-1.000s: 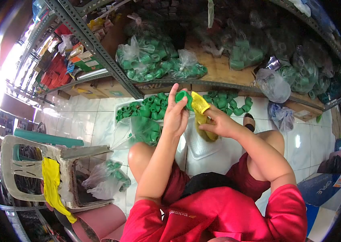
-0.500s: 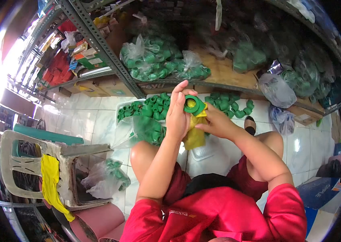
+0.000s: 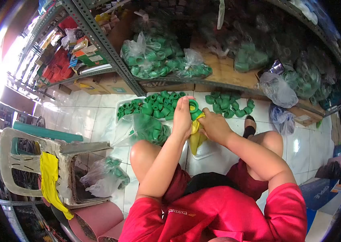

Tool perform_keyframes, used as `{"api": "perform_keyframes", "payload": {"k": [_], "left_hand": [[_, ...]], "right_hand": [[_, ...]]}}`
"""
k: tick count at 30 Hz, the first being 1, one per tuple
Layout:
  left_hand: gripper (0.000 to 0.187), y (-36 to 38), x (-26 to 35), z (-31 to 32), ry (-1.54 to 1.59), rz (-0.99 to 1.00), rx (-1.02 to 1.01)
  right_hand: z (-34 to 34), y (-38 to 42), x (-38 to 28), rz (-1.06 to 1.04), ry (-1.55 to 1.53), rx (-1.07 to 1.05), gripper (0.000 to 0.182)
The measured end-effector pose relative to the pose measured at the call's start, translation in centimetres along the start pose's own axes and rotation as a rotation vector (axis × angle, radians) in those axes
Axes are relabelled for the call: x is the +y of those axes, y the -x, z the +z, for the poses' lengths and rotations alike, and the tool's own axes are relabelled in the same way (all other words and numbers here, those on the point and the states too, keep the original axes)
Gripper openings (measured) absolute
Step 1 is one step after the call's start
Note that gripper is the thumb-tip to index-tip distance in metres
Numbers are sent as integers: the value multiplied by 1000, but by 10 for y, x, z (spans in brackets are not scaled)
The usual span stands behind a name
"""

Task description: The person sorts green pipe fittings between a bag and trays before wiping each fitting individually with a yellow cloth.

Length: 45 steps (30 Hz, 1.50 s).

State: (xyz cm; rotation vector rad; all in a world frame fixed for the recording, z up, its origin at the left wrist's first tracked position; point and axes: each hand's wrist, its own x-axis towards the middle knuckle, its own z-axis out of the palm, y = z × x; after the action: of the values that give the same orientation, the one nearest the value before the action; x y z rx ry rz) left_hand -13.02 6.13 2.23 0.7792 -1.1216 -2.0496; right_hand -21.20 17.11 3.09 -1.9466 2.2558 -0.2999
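Note:
My left hand point(image 3: 181, 121) is closed around a green pipe fitting point(image 3: 195, 114), whose round mouth faces up and toward the right. A yellow cloth point(image 3: 195, 141) hangs below the fitting, its upper part bunched against it. My right hand point(image 3: 215, 126) pinches the cloth at the fitting's right side. Part of the fitting is hidden behind my left fingers and the cloth. Just beyond my hands, a white tray point(image 3: 119, 105) holds many green pipe elbows point(image 3: 156, 105). More loose elbows point(image 3: 223, 103) lie on the tiles to the right.
A clear plastic bag point(image 3: 132, 131) with green fittings rests left of my knees. Bagged fittings point(image 3: 150, 54) fill the metal shelf ahead. At left stands a worn plastic chair point(image 3: 21, 139) with another yellow cloth point(image 3: 50, 177) draped on it. Cardboard boxes point(image 3: 306, 116) sit under the shelf.
Both hands have come slightly lower, and the fitting has shifted a little right and tilted. The yellow cloth is now more bunched, its loose end hanging narrower.

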Motion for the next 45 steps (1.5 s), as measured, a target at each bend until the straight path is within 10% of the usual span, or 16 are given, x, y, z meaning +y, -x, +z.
{"api": "perform_keyframes", "payload": {"k": [4,10,17,24,26,30,32,35,45], "left_hand": [[23,-4,6,-5,226,-86,-59],[23,-5,17,2,429,-19,-243],[43,2,25,9,363,166,-278],[45,-1,28,0,332,-173,32],[43,-4,23,-3,263,-144,81],[31,-1,19,-2,283,-103,15],[27,0,24,1,326,-31,-163],[30,-1,27,5,280,25,-228],[30,-16,43,-20,429,263,-223]], "right_hand": [[19,-5,5,25,-117,53,29],[-3,-15,15,240,-1666,-106,47],[3,-13,16,96,-1321,-92,39],[-14,-9,7,-209,-161,225,25],[-19,-13,1,-9,-92,-121,38],[0,-10,13,-70,-302,-55,39],[1,-11,17,38,-1075,-267,36],[-6,-12,23,98,-1387,-399,35],[-33,7,42,232,-1198,-259,23]]}}
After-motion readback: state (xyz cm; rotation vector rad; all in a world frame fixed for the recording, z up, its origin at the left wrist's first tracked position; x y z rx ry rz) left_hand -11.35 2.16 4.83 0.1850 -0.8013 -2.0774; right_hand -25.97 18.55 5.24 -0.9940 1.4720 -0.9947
